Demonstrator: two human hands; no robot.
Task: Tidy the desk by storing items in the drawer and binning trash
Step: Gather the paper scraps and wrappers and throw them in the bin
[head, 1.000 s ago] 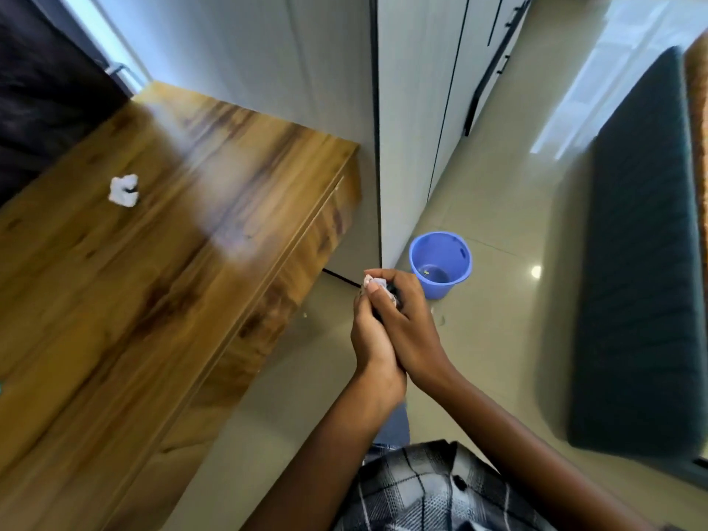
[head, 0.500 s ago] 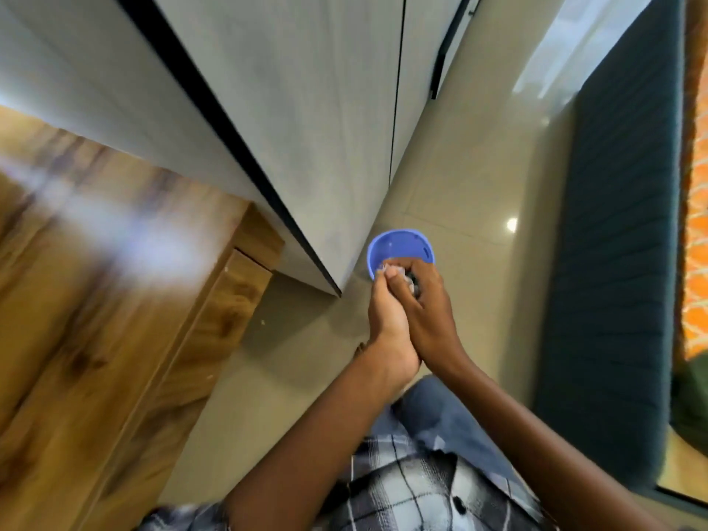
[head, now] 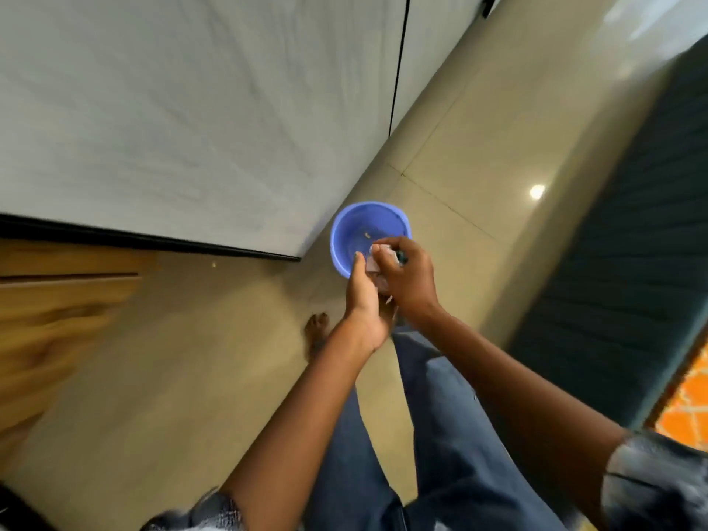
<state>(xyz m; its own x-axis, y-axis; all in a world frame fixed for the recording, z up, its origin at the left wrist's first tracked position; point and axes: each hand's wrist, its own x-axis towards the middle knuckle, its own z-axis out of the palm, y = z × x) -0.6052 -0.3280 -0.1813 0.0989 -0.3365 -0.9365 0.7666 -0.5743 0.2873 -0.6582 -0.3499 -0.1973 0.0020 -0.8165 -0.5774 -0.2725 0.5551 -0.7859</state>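
Note:
A blue plastic bin (head: pixel 352 233) stands on the tiled floor by the corner of a white cabinet. Both my hands hover over its near rim. My left hand (head: pixel 364 304) is cupped under a wad of crumpled white paper (head: pixel 373 262). My right hand (head: pixel 412 279) closes over the same wad from the right, with a dark bit showing at its fingertips. The bin's inside looks nearly bare, with one small scrap at the bottom. Most of the paper is hidden between the palms.
The wooden desk (head: pixel 49 327) fills the left edge, blurred. White cabinet doors (head: pixel 172 109) rise behind the bin. A dark teal sofa (head: pixel 632 243) runs along the right. My bare foot (head: pixel 316 333) and jeans show on the beige floor below the hands.
I have stepped away from the desk toward the bin. My joined hands have moved from short of the bin to over its near rim, still holding the paper.

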